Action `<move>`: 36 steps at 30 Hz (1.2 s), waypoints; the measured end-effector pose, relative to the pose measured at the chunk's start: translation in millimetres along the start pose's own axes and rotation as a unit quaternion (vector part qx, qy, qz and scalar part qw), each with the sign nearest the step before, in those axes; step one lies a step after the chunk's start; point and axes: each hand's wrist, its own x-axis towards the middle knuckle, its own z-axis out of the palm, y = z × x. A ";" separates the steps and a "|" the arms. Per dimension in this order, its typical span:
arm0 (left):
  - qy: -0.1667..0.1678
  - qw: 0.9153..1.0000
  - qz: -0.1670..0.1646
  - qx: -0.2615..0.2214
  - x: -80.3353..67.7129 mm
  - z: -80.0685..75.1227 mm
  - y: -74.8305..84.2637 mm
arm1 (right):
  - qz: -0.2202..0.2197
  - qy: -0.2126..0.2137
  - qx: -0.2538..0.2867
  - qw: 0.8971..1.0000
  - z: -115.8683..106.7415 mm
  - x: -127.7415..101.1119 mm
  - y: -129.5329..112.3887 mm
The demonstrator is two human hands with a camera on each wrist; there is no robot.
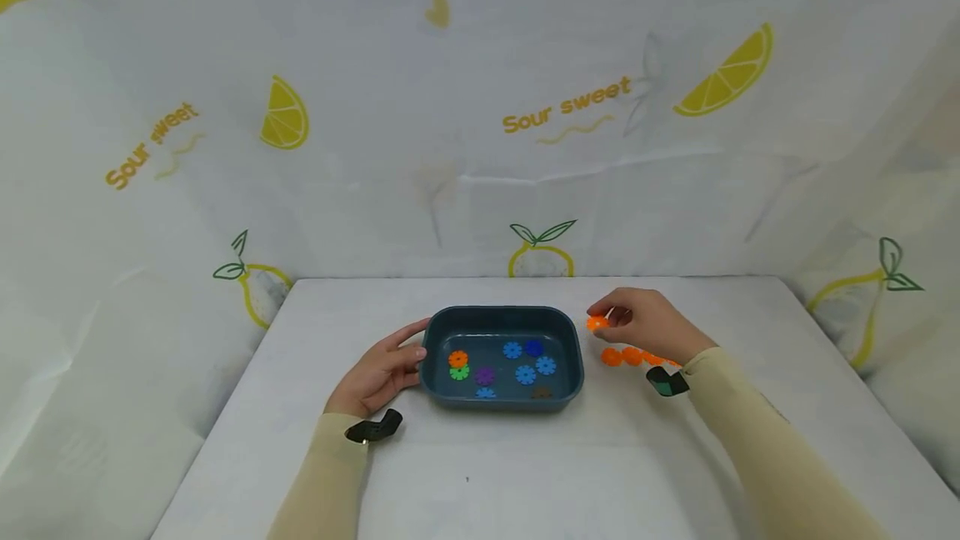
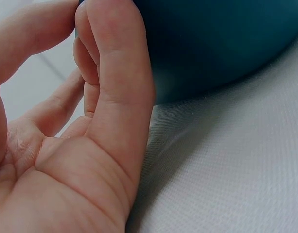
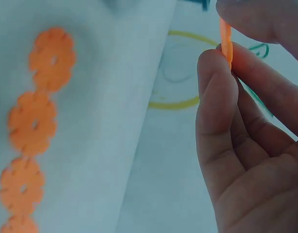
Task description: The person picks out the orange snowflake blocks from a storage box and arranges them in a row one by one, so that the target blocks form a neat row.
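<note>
My right hand [image 1: 652,325] pinches an orange notched plastic disc [image 3: 226,41] between thumb and fingertips, held edge-on above the table to the right of the tray. Below it, a row of similar orange discs [image 3: 34,124] lies end to end on the white cloth, partly hidden by the wrist in the head view. My left hand [image 1: 381,373] is at the left side of a dark blue-green tray [image 1: 501,403], its fingers lightly bent and fingertips against the outer wall near the rim. Lying in the tray are a purple disc [image 1: 485,376], a green disc [image 1: 459,373] and several blue ones.
An orange disc [image 1: 457,358] overlaps the green one inside the tray, and a brown disc [image 1: 541,392] lies by its near wall. A white table [image 1: 480,482] carries everything. Behind it hangs a white curtain [image 1: 390,190] printed with lemons.
</note>
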 end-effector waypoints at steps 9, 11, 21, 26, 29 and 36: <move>0.000 1.000 -0.002 -0.014 0.2 1.1 -0.8 | 0.043 0.039 -0.001 0.998 -8.9 -25.6 33.1; -0.004 1.000 -0.001 -0.015 1.0 1.0 -1.8 | 0.055 0.047 0.000 0.997 -10.6 -32.8 42.2; -0.002 1.000 -0.001 -0.019 0.3 0.3 -3.6 | 0.093 0.086 -0.011 0.992 -17.5 -70.3 85.7; 0.002 1.000 0.000 -0.016 0.8 0.2 -4.3 | 0.102 0.102 -0.018 0.989 -21.6 -84.3 97.3; 0.006 1.000 -0.001 -0.013 0.1 -0.3 -4.9 | 0.106 0.104 -0.022 0.989 -21.8 -87.4 102.5; 0.012 1.000 -0.007 -0.010 -1.6 2.4 -2.5 | 0.111 0.101 -0.022 0.988 -19.0 -88.8 108.3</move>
